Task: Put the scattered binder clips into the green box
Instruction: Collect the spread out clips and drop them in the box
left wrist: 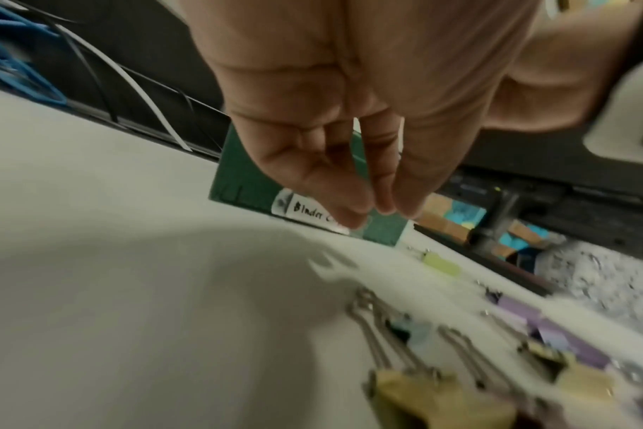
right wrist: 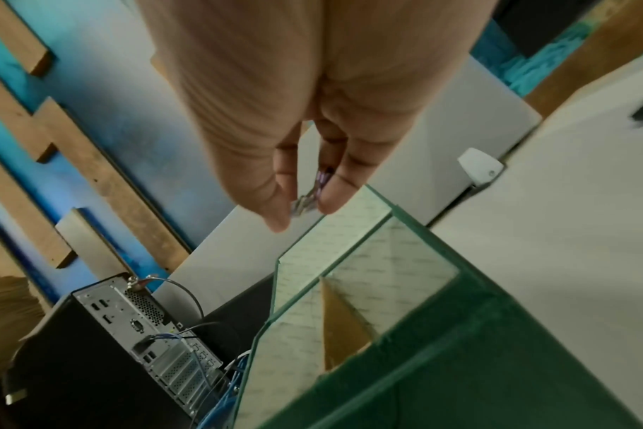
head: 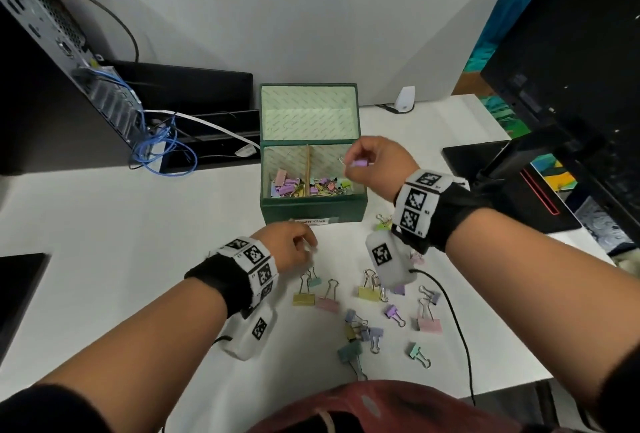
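The green box (head: 313, 207) stands open mid-table, its lid upright, a divider inside and several pastel clips at the bottom. My right hand (head: 351, 164) hovers over the box's right compartment and pinches a purple binder clip (head: 359, 163) between thumb and fingers; the right wrist view shows the same clip (right wrist: 320, 181) above the box rim (right wrist: 459, 362). My left hand (head: 304, 246) is low in front of the box label, its fingers (left wrist: 382, 200) pointing down and holding nothing. Several scattered clips lie near me, among them a yellow one (head: 304, 298), a pink one (head: 328, 304) and a teal one (head: 349, 351).
A computer tower (head: 52, 51) with blue cables (head: 156, 152) and a black tray (head: 207, 121) fill the left. A monitor stand (head: 512, 169) sits at the right, a grey partition (head: 277, 17) behind. A black wrist-camera cable (head: 457, 328) crosses the clips.
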Motion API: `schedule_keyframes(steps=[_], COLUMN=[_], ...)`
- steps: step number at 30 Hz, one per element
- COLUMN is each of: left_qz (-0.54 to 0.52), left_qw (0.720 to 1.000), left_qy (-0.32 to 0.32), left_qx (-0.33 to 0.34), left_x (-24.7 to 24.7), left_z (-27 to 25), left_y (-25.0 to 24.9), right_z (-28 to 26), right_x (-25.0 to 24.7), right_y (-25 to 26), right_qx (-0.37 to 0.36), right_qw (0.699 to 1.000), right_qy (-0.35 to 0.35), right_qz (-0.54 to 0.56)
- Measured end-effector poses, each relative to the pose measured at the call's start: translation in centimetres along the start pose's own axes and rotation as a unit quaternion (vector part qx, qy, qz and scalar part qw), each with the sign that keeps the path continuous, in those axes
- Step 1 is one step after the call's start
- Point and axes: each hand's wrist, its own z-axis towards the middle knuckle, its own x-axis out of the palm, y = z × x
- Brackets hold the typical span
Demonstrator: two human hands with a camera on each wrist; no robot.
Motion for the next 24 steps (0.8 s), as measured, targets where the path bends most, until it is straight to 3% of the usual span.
schedule_keyframes(steps=[5,10,14,20,24], left_qz=[0.105,0.160,0.175,0.178,0.167], left_qw=[0.994,0.985,0.980,0.979,0.981], left_qy=[0.036,0.049,0.070,0.066,0.053], left_qx=[0.016,0.046,0.055,0.076,0.085], left_x=[2.1,3.3,3.5,3.6,3.7], left_z=[0.2,0.4,0.8,1.2,1.1], left_y=[-1.1,-1.2,-0.9,-0.6,-0.4], right_z=[1.1,-1.2,-4.5,-8.1,-9.9], right_x=[0.2,-0.1,-0.7,-0.2,-0.1], right_y=[0.6,-0.7,-2.4,-6.7,-8.1], right_qx=[0.021,0.000,-0.009,0.092,0.094], right_qw=[1.000,0.997,0.986,0.935,0.915], right_qy=[-0.014,0.021,0.103,0.251,0.273], right_qz=[-0.009,-0.069,-0.133,-0.234,-0.281])
